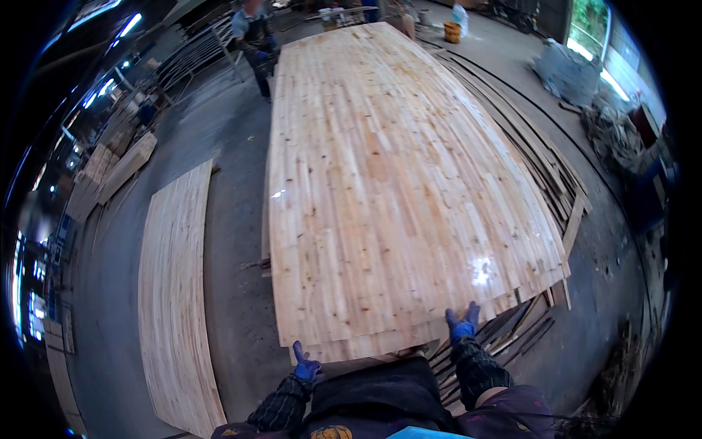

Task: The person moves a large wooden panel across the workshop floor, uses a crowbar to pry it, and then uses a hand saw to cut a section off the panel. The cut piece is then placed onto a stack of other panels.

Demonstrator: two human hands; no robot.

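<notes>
A large panel of joined pale wood strips (373, 175) with dark knots stretches away before me. A second wooden panel (380, 342) shows beneath its near edge. My left hand (306, 365), in a blue glove, grips the edge by the near left corner. Farther right along the near edge, my right hand (462, 324), gloved in blue too, is closed on the edge. The undersides of both grips are hidden by wood and glove. A dark apron (376, 391) covers my front, close to the edge.
On the floor at left lies a narrower wooden panel (179, 293). Loose wood strips (545, 172) lie along the stack's right side. A person (252, 44) stands by the far left corner. A yellow-orange bucket (452, 31) and grey bagged bundles (567, 72) are at the far right.
</notes>
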